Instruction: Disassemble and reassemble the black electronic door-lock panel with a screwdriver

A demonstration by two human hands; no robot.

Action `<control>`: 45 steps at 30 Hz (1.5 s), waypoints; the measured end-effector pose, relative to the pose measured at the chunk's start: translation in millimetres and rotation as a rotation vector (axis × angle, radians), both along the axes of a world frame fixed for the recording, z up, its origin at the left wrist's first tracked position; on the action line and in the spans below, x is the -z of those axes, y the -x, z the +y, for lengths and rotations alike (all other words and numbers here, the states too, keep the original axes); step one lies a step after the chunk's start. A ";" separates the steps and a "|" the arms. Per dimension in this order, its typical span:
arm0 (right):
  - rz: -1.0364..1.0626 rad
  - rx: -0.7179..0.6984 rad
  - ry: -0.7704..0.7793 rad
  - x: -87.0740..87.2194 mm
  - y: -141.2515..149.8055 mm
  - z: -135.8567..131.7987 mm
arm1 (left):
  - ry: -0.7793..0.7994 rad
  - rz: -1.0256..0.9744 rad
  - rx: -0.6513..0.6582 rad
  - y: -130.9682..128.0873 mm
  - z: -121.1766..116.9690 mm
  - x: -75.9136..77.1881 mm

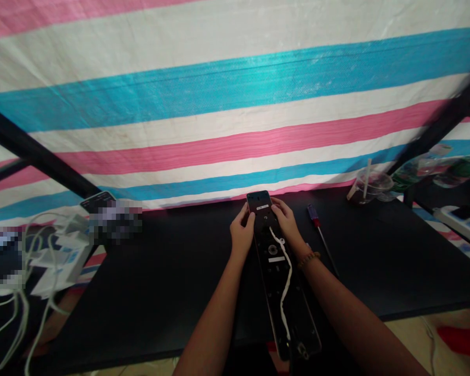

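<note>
A long, narrow black panel [276,282], which looks like the housing of an electronic door lock, lies lengthwise in front of me. Its underside faces up, with screw points, white labels and a round fitting. A white wrapped cable [286,282] runs along it to a metal connector at the near end. My left hand [242,230] grips the left edge near the far end, thumb on top. On the opposite edge my right hand [288,222] holds the same end, fingers partly hidden behind it. A screwdriver [316,222] with a blue and red handle lies right of my right hand.
The black table [172,271] meets a striped plastic sheet [235,151] at the back. A clear plastic cup [370,185] with a straw stands at the back right. White cables [43,261] and a phone-like device [97,202] are at left. Dark metal posts [50,162] flank the table.
</note>
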State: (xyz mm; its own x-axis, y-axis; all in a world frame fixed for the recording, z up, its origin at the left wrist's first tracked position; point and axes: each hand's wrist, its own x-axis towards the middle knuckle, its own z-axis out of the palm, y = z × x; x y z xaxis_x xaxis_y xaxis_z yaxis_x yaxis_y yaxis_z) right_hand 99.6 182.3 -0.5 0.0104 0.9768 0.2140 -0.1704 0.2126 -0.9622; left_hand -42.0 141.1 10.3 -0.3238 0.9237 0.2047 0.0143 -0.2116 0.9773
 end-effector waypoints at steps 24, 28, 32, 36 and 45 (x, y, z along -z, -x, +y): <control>0.022 0.020 -0.083 -14.9 -0.2 -14.3 | -0.016 -0.017 0.069 -1.1 -11.1 -7.0; 0.008 0.036 -0.068 -15.0 0.7 -14.4 | -0.007 -0.037 0.074 -1.2 -10.5 -7.6; 0.025 0.031 -0.035 -12.6 2.3 -11.2 | 0.049 -0.080 0.077 -2.3 -8.4 -7.9; 0.003 0.031 -0.003 -4.2 2.6 -2.9 | 0.042 -0.078 0.051 -0.8 -1.4 0.3; -0.048 0.042 0.050 4.3 -1.9 7.2 | 0.084 0.013 0.090 5.4 11.6 22.7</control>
